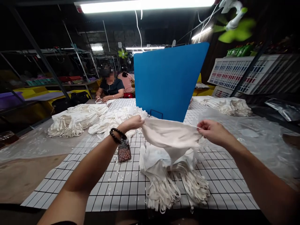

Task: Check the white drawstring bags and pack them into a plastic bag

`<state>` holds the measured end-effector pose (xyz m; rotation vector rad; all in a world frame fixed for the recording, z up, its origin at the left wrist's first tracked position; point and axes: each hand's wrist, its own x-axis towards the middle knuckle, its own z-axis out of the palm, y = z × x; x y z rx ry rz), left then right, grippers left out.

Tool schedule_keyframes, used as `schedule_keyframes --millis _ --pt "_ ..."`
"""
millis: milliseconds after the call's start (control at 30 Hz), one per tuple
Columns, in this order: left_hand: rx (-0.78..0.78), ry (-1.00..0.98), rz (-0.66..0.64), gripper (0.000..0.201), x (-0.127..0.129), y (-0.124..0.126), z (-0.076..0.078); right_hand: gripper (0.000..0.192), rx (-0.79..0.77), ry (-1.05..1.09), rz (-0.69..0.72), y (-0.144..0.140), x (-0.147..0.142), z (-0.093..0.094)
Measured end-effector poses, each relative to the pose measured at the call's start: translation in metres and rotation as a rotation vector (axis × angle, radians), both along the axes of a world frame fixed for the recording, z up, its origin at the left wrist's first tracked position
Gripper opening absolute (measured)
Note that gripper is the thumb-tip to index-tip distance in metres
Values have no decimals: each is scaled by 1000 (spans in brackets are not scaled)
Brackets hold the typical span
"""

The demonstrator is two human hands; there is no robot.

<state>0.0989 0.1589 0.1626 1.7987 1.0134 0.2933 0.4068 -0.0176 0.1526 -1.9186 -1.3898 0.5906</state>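
Stretching across frame centre, a white cloth piece point(171, 136) is held taut betw. both hands, above the stack of white pieces point(164, 168). Left hand point(133, 122) is pinched shut on its left edge; right hand point(211, 131) is clenched on the right edge.

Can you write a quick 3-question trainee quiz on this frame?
1. True or false: both hands grip the same white cloth piece.
2. What lies on the grid mat just under the left wrist? A) scissors B) phone C) tape roll
3. Fill in: the board standing upright behind the hands is ____.

Key:
1. True. The left hand and right hand hold its two ends, stretched above the stack.
2. B, the phone, below the bead bracelet.
3. Blue, the blue board.
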Motion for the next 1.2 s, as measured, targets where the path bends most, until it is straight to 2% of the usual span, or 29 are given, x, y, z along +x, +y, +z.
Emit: schedule_keyframes --millis 33,133,200,267,367,433,533,600,700,733,833,967,1033,1133,1200 --pt "17 26 23 14 -2 3 -1 21 22 -25 -42 0 1 -2" --pt "108 48 152 11 -12 10 -4 20 -3 82 30 0 4 -6" --pt "177 44 249 18 -19 12 -2 17 21 55 -34 0 6 -6" --pt "169 7 275 21 -23 13 2 16 53 12 -121 1 9 -7" --pt "142 -73 293 23 -27 11 9 15 20 130 -78 5 13 -12" --pt "121 -122 251 24 -30 8 14 15 33 167 -103 7 16 -15" --pt "62 -144 93 17 -38 4 21 19 102 225 -130 7 17 -16" --pt "61 -123 -6 12 -43 1 25 21 149 333 -51 5 17 -13" --pt "142 -49 -111 28 -47 -3 26 11 157 414 80 1 17 -7" --pt "191 -13 -135 34 -47 -5 25 8 152 380 105 0 17 -6" --pt "358 84 -196 41 -45 -11 18 25 153 107 200 1 18 -5" --pt "466 158 -280 25 -43 -25 16 38 82 -250 318 5 18 -3" --pt "455 167 -292 21 -45 -35 20 36 9 -334 320 7 17 0" --pt "409 176 -332 26 -49 -48 22 28 -102 -392 309 5 11 9" --pt "459 205 -372 32 -51 -53 18 25 -153 -366 308 -2 3 18"
